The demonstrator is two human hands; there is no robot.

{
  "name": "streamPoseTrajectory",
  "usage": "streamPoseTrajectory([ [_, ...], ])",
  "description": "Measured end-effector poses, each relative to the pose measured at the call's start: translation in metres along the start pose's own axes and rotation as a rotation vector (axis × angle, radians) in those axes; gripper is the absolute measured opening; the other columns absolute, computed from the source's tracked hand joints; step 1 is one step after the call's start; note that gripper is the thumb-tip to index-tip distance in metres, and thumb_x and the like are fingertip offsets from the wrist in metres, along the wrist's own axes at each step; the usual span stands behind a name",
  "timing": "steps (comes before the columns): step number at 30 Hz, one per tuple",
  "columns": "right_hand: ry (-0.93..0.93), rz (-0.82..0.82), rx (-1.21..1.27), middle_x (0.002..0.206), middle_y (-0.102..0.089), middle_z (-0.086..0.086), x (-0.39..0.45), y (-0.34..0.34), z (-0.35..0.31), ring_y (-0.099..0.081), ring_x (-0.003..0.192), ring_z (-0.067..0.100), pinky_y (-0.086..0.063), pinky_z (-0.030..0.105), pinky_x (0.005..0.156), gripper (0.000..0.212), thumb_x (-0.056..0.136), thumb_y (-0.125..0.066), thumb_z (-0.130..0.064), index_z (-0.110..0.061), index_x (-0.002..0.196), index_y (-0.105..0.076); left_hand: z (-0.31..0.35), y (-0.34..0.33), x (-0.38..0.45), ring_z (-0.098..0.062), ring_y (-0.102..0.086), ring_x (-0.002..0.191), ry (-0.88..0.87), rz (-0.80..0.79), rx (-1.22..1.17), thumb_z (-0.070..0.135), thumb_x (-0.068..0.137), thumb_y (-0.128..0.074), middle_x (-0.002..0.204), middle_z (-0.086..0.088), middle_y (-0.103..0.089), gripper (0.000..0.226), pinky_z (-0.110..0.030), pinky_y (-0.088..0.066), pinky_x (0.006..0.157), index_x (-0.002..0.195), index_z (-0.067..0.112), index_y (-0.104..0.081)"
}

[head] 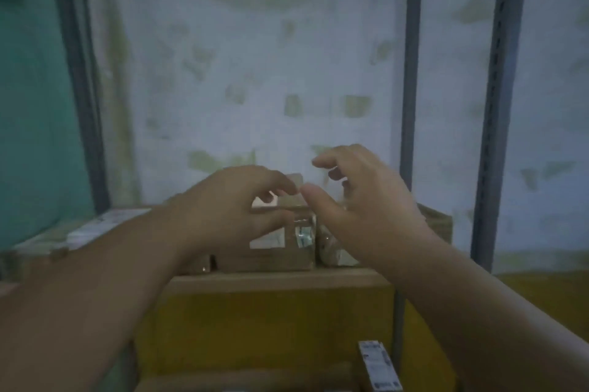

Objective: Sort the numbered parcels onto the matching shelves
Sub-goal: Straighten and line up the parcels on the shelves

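Landmark: the taped parcel (280, 245), a brown cardboard box at the front of the shelf (274, 280), straight ahead of you.
Taped parcel: boxy and matte, with a glossy strip of clear tape crossing its top and front, and a pale label on the face you see (any number on it is too blurred to read).
Neighbour parcels: a wrapped parcel (331, 251) with a crinkled, shiny skin sits touching the taped parcel's right side; a larger carton (436, 222) stands behind and right of it, mostly hidden by your wrist.
Flat parcel: a low, wide box (95, 225) with a white label on top lies left of the taped parcel, partly under your forearm.
Shelf: a flat tan board, its front edge just below the taped parcel; grey metal uprights (411, 72) rise to the right of it.
Left hand: your left hand (229, 209) hovers palm-down over the taped parcel's left top, fingers loosely bent and spread, gripping nothing.
Right hand: your right hand (360, 194) hangs above the taped parcel's right edge, thumb pointing left, fingers curved and apart, also holding nothing.
Contact: motion blur makes it impossible to tell whether either hand touches the cardboard.
Lower box: a narrow white-labelled box (377, 366) stands below and right of the taped parcel.
Backdrop: a pale sheet (255, 56) with faded green patches hangs behind.
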State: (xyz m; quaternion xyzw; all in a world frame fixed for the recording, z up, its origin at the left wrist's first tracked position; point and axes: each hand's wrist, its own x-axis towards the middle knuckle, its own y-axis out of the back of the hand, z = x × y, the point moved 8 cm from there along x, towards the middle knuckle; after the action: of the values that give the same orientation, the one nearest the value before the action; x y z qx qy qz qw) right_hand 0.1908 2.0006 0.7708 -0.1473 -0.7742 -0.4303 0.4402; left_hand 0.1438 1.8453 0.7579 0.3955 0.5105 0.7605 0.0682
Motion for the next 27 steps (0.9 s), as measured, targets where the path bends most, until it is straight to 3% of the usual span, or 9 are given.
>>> streamPoseTrajectory([
  [4, 0.079, -0.077, 0.127, 0.106, -0.050, -0.021, -0.023, -0.019, -0.039, -0.050, 0.101, -0.001, -0.040, 0.012, 0.077, 0.040, 0.087, -0.057, -0.053, -0.031, 0.120, -0.060, -0.015, -0.010, -0.083, 0.015, -0.055, 0.094, 0.197, -0.020, 0.041, 0.062, 0.080, -0.060, 0.099, 0.034, -0.055, 0.035, -0.019, -0.047, 0.079, 0.114, 0.054, -0.057],
  [7, 0.115, -0.149, 0.217, 0.111, -0.056, -0.017, -0.035, -0.045, -0.075, -0.053, 0.104, 0.003, -0.045, 0.021, 0.083, 0.038, 0.090, -0.060, -0.050, -0.029, 0.121, -0.061, -0.037, -0.019, -0.147, 0.016, -0.053, 0.099, 0.350, -0.020, 0.028, 0.056, 0.086, -0.065, 0.098, 0.039, -0.051, 0.028, -0.015, -0.045, 0.080, 0.113, 0.054, -0.057],
  [10, 0.155, -0.204, 0.280, 0.110, -0.058, -0.015, -0.050, -0.079, -0.110, -0.051, 0.101, 0.002, -0.040, 0.014, 0.077, 0.034, 0.091, -0.063, -0.047, -0.028, 0.119, -0.062, -0.066, -0.032, -0.202, 0.010, -0.055, 0.098, 0.461, -0.011, 0.019, 0.054, 0.090, -0.064, 0.098, 0.039, -0.047, 0.035, -0.026, -0.049, 0.089, 0.123, 0.047, -0.060],
  [13, 0.170, -0.259, 0.325, 0.108, -0.059, -0.014, -0.065, -0.121, -0.141, -0.053, 0.098, 0.003, -0.044, 0.017, 0.077, 0.033, 0.090, -0.064, -0.046, -0.028, 0.118, -0.064, -0.101, -0.048, -0.251, 0.006, -0.056, 0.101, 0.549, -0.012, -0.018, 0.050, 0.093, -0.062, 0.111, 0.030, -0.053, 0.036, -0.029, -0.049, 0.092, 0.128, 0.042, -0.060],
  [15, 0.168, -0.303, 0.351, 0.107, -0.059, -0.015, -0.076, -0.154, -0.159, -0.052, 0.095, -0.001, -0.042, 0.011, 0.076, 0.031, 0.090, -0.063, -0.047, -0.028, 0.116, -0.064, -0.129, -0.062, -0.284, 0.006, -0.056, 0.102, 0.606, -0.026, -0.045, 0.049, 0.093, -0.062, 0.118, 0.023, -0.059, 0.037, -0.027, -0.049, 0.090, 0.130, 0.042, -0.059],
  [22, 0.087, -0.474, 0.377, 0.106, -0.060, -0.013, -0.127, -0.288, -0.191, -0.050, 0.100, -0.001, -0.037, 0.003, 0.079, 0.033, 0.092, -0.068, -0.039, -0.020, 0.118, -0.067, -0.228, -0.129, -0.383, -0.002, -0.060, 0.103, 0.761, -0.154, -0.155, 0.046, 0.092, -0.064, 0.120, 0.014, -0.065, 0.041, -0.025, -0.048, 0.090, 0.132, 0.035, -0.061],
  [27, 0.050, -0.626, 0.325, 0.102, -0.063, -0.008, -0.159, -0.366, -0.177, -0.057, 0.093, 0.007, -0.045, 0.020, 0.076, 0.028, 0.091, -0.071, -0.034, -0.015, 0.112, -0.069, -0.273, -0.195, -0.421, 0.002, -0.059, 0.100, 0.894, -0.199, -0.260, 0.043, 0.093, -0.064, 0.119, 0.016, -0.065, 0.037, -0.013, -0.041, 0.078, 0.129, 0.035, -0.062],
])
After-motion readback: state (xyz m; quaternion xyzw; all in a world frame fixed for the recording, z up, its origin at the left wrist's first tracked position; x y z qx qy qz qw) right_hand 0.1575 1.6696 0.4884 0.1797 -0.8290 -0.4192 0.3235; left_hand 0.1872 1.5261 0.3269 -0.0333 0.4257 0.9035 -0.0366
